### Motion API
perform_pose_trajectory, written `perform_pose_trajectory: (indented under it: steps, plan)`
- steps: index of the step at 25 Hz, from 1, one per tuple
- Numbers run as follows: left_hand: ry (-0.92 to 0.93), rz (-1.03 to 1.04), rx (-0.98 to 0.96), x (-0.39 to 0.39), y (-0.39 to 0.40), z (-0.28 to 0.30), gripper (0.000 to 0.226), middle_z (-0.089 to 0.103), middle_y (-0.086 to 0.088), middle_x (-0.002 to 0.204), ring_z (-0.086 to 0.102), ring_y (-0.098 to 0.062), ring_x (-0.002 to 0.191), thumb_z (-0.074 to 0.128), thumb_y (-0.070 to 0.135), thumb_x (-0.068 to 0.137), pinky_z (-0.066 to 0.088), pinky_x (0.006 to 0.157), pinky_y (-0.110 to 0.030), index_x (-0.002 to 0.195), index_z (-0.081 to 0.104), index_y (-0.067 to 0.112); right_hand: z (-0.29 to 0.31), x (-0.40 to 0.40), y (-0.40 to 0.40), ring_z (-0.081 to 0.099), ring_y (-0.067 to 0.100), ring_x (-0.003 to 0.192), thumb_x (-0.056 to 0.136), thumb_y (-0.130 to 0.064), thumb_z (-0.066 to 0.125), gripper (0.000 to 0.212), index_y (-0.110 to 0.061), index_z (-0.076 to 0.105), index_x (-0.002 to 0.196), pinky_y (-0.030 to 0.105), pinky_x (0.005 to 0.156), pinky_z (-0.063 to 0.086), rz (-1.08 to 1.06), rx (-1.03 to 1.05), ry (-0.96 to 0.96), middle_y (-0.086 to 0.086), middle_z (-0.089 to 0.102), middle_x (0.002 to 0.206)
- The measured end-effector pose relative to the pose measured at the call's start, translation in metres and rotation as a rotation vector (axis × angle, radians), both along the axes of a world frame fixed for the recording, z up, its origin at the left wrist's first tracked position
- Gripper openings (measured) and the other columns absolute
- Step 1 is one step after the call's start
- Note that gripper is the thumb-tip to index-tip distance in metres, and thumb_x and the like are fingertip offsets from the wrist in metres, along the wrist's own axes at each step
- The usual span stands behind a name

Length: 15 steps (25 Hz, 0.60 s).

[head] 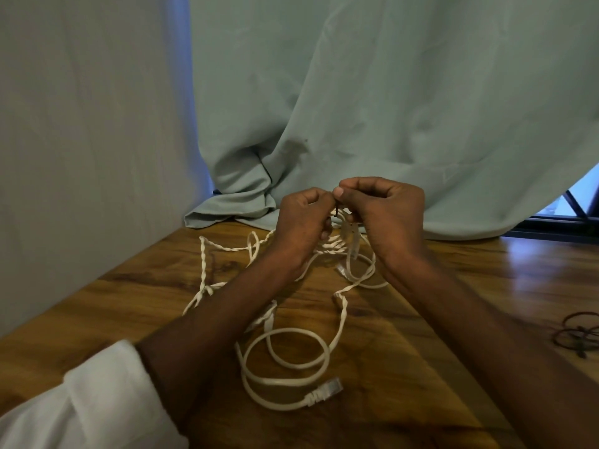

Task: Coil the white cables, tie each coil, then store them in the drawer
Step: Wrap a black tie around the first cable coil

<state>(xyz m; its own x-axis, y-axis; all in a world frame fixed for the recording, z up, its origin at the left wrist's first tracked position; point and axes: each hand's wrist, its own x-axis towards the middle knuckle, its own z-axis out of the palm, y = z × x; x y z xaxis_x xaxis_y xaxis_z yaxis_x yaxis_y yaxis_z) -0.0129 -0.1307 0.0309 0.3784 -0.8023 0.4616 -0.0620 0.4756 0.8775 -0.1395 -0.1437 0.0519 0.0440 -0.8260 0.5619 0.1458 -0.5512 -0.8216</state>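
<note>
White cables (285, 358) lie tangled on the wooden table (437, 319), with twisted stretches at the far left and loose loops near me ending in a clear plug (327, 391). My left hand (303, 222) and my right hand (385, 209) are raised together above the far part of the tangle. Both pinch a small dark tie (337, 212) at a bunch of cable strands that hangs between them. The fingertips hide most of the tie.
Several dark elastic ties (578, 333) lie at the table's right edge. A pale green cloth (372, 108) hangs behind the table and folds onto its far edge. A grey wall (81, 140) runs along the left.
</note>
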Motion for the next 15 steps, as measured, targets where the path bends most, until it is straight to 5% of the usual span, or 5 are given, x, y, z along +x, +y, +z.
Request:
perform_pose_trajectory:
  steps: [8, 15]
  plan:
    - [0.150, -0.079, 0.052, 0.005, -0.003, 0.000, 0.015, 0.050, -0.009, 0.060, 0.040, -0.010, 0.046, 0.061, 0.010, 0.097, 0.032, 0.042, -0.022, 0.093, 0.068, -0.002, 0.005, -0.003, -0.005, 0.075, 0.010, 0.080, 0.092, -0.005, 0.075, 0.020, -0.009, 0.079, 0.110, 0.020, 0.068, 0.057, 0.097, -0.042, 0.184, 0.006, 0.080, 0.092]
    - [0.153, -0.110, 0.081, 0.013, -0.002, 0.003, 0.023, 0.043, 0.000, 0.051, 0.037, -0.013, 0.046, 0.058, 0.009, 0.097, 0.031, 0.048, -0.027, 0.076, 0.065, 0.009, 0.008, -0.011, -0.003, 0.073, 0.008, 0.074, 0.094, -0.010, 0.073, 0.007, -0.009, 0.080, 0.097, 0.021, 0.061, 0.056, 0.132, -0.088, 0.270, 0.002, 0.080, 0.083]
